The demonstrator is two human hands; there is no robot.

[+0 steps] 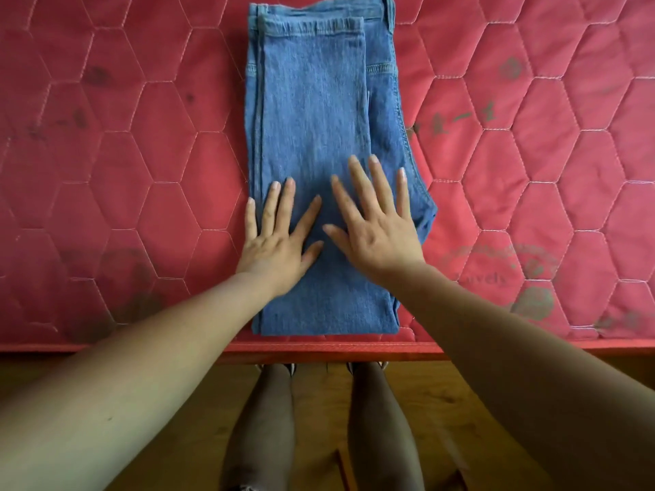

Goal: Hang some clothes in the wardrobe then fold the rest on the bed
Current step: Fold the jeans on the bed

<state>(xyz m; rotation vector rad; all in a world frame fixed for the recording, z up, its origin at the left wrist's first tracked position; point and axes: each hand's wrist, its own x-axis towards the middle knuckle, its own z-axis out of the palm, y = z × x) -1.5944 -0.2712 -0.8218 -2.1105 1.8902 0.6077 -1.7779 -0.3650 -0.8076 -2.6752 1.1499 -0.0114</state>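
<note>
The folded blue jeans lie lengthwise on the bed, their near fold just short of the bed's front edge. Both hands lie palm down on the near half of the denim. The left hand is by the cloth's left edge, with its little finger along that edge. The right hand is just beside it, further right, with the two thumbs close together. Neither grip has hold of anything: the fingers are straight and spread, flat on the cloth. There is one pair of jeans, two hands and two bare forearms. The bed's cover is red, quilted in hexagons, with dark smudges and faded print. Below its edge are a wooden floor and the person's two legs in brown trousers
</note>
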